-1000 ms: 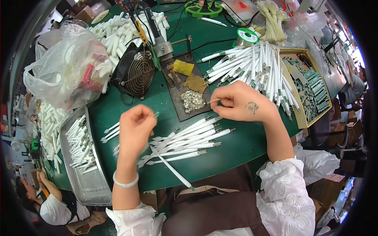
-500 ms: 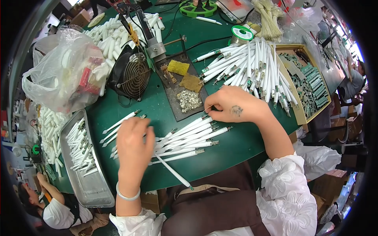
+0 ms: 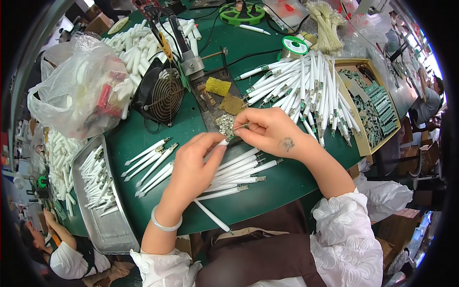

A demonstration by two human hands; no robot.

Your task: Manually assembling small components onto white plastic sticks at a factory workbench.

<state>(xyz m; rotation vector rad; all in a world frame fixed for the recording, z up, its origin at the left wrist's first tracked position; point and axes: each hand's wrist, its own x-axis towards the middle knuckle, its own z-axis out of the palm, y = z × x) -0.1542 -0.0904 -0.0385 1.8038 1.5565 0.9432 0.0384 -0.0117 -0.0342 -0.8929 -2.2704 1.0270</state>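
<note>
My left hand [image 3: 196, 158] is closed round a slim white pen-shaped stick [image 3: 223, 142], whose green circuit-board end pokes out past the fingertips. Most of that stick is hidden by the hand. Close against this end, my right hand [image 3: 270, 131] pinches a thin wire-like piece [image 3: 243, 126]; its exact kind is too small to tell. Under and beside my left hand lies a loose row of similar white sticks [image 3: 239, 168], with metal or circuit ends facing right. One single stick [image 3: 213, 215] lies apart near the table's front edge.
Behind my hands is a dark plate with sponges [image 3: 217, 86] and silvery shavings [image 3: 224, 123]. A round fan [image 3: 165, 93], solder spool [image 3: 294, 46] and stick pile [image 3: 306, 86] stand farther back. Left is a metal tray [image 3: 117, 232]; right, a box of circuit boards [image 3: 377, 107].
My left hand has moved right from over the row and now holds a stick up by my right hand. My right hand has shifted slightly left, bringing the thin piece to the stick's end.
</note>
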